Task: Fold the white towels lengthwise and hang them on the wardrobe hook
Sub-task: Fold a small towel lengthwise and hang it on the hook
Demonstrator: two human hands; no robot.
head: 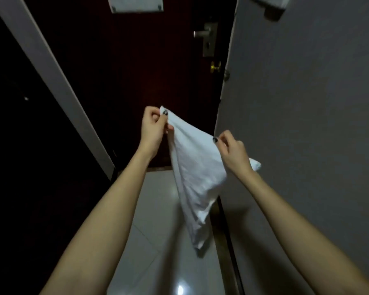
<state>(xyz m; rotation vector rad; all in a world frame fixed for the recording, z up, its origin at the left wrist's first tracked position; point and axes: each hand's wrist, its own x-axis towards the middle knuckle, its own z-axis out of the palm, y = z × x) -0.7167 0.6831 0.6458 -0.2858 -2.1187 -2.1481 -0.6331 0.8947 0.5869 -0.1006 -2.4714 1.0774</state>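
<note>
1. White towel (195, 173) is pinched at its top edge by left hand (153, 126) and right hand (232, 152), hanging between and below them.
2. Judged: lengthwise folding in hand; corners to be brought together next.

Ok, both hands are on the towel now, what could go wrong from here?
The left hand and right hand only pinch the white towel at its top edge, so a corner could slip free.
The towel hangs bunched to a point, so the lengthwise fold may come out skewed.
Its low tip dangles over the tiled floor and might brush it.
</note>
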